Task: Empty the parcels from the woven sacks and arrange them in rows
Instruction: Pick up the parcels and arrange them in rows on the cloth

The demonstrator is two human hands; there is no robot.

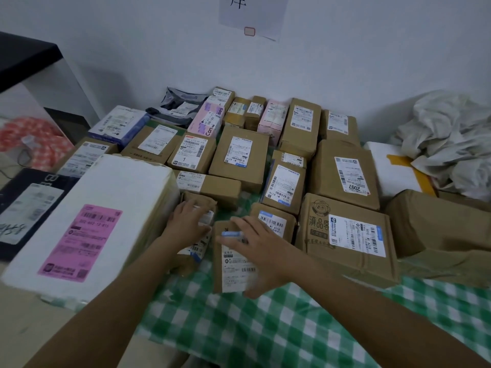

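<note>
Many labelled parcels lie in rows on a green checked cloth (239,328), reaching back to the wall. My left hand (187,221) rests flat on a small brown parcel (198,251) beside a big white parcel with a pink label (90,221). With its fingers spread, my right hand (255,248) lies on a narrow brown parcel with a white label (231,264) in the front row. Just right of it sits a brown box with a monkey print (345,235). Crumpled white woven sacks (449,136) are heaped at the far right.
A black parcel (29,208) lies at the left edge by the white one. A red patterned bundle (34,142) sits on the floor under a dark table top (24,57). A large plain brown box (438,224) stands at the right. A paper sign (252,14) hangs on the wall.
</note>
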